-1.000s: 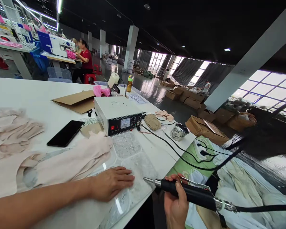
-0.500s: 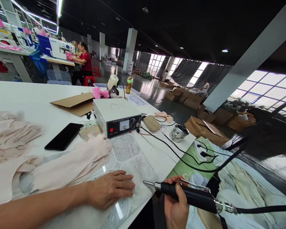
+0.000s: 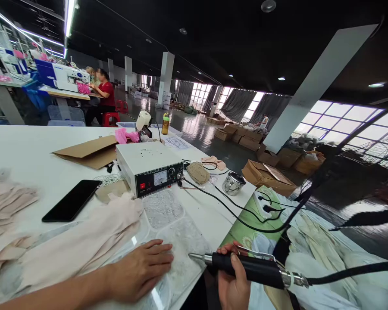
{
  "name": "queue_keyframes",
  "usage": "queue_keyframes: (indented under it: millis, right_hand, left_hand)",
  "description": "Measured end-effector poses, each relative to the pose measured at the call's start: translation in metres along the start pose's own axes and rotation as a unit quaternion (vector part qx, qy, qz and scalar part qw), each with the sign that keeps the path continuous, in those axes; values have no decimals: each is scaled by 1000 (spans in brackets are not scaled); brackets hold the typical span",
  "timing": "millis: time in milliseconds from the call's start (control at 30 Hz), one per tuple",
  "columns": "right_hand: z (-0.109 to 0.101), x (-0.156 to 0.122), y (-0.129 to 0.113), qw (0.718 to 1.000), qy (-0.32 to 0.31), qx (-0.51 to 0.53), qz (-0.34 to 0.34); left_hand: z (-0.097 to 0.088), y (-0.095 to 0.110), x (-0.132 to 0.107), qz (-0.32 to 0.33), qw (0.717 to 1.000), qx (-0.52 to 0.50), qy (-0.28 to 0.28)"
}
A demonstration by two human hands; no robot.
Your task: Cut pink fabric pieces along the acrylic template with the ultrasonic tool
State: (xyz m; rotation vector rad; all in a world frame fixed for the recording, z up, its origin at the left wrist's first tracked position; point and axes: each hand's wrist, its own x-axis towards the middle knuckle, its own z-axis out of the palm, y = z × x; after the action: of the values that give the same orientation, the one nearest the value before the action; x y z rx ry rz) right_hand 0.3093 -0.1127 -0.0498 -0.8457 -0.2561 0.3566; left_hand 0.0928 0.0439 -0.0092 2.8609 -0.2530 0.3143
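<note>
My left hand (image 3: 145, 267) lies flat with its fingers stretched out, palm down on a clear plastic template sheet (image 3: 163, 209) over the white table. Pale pink fabric pieces (image 3: 80, 241) lie beside my left forearm. In my right hand (image 3: 233, 284) is a black handheld ultrasonic tool (image 3: 252, 269), my fingers wrapped round its handle and the thumb on top. Its pointed metal tip is just right of my left fingertips, over the sheet; whether it touches cannot be made out. A metal lever runs along the handle, and a thick black cable leaves its rear end.
A white generator box (image 3: 148, 168) with a dial stands ahead, cabled towards the right. Around it are a black phone (image 3: 71, 200), folded cardboard (image 3: 87, 151), a lidded metal pot (image 3: 233, 183) and a bottle (image 3: 165, 125). Cloth (image 3: 330, 258) lies right. A person in red (image 3: 105, 92) sews far left.
The view has swung slightly to the right and up, so everything appears a little further left and lower. Both hands keep their pose, the tool still held in the right.
</note>
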Motion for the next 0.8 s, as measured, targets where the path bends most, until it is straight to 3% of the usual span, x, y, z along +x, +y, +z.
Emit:
queue_keyframes:
  millis: [267, 800]
  right_hand:
    - [4, -2, -2, 1000, 11, 9, 2]
    - [8, -4, 0, 1000, 6, 21, 7]
  left_hand:
    - [-1, 0, -1, 8, 998, -34, 47]
    - [-1, -5, -3, 21, 999, 2, 46]
